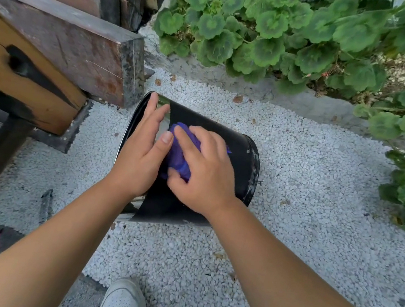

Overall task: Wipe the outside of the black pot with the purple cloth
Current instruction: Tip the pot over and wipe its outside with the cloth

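The black pot [237, 158] lies on its side on white gravel, its open mouth at the left and its scuffed base at the right. My left hand [141, 149] rests flat on the pot's wall near the shiny rim, fingers spread. My right hand [201, 171] presses the bunched purple cloth [179, 151] against the upper side of the pot. Most of the cloth is hidden under my right palm and fingers.
Dark wooden beams [80, 48] and an orange-brown bench leg [23, 79] stand close on the left of the pot. Green leafy plants [267, 31] fill the back and right edge. White gravel [308, 195] covers the ground. My white shoe [124, 302] is at the bottom.
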A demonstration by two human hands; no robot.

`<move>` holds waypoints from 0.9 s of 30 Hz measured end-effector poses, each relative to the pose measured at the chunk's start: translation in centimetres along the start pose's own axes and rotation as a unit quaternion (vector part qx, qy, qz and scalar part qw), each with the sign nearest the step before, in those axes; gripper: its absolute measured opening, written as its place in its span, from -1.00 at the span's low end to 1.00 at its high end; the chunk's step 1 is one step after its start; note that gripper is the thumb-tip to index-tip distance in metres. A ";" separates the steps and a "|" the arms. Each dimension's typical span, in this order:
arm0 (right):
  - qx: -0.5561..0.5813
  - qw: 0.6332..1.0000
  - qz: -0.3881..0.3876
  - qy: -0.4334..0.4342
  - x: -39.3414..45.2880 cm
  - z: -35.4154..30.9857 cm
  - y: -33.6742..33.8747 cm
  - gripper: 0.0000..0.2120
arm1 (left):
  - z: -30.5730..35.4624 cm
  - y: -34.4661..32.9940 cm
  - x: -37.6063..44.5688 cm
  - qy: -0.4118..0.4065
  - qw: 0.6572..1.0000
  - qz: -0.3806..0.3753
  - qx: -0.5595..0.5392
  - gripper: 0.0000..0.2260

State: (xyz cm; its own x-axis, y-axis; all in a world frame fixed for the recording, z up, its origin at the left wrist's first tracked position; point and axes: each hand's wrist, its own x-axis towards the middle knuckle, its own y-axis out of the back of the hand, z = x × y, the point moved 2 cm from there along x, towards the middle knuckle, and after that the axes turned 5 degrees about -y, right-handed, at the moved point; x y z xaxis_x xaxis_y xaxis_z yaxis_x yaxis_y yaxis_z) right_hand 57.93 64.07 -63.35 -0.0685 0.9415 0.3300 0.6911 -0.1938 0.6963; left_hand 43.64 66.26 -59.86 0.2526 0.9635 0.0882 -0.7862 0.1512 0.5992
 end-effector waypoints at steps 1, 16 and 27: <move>-0.001 1.000 0.002 -0.025 -0.1 0.8 -0.1 -0.40 | -0.1 0.1 0.0 0.003 1.000 -0.001 0.001 -0.24; -0.012 0.924 -0.039 -0.381 -0.2 9.6 -0.1 -0.37 | -2.3 2.3 -4.5 -0.038 0.996 -0.081 -0.027 -0.26; 0.060 0.993 0.036 -0.099 0.1 -1.7 -0.4 -0.55 | -1.2 0.2 -4.7 -0.003 0.999 -0.042 -0.004 -0.29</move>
State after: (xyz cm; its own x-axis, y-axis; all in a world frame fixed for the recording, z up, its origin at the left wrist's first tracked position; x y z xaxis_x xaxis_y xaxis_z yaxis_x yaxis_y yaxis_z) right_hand 56.42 63.73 -62.51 0.1177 0.9646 0.2361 0.7706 -0.2387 0.5910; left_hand 41.57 62.00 -61.12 0.3218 0.9458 0.0433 -0.7667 0.2335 0.5981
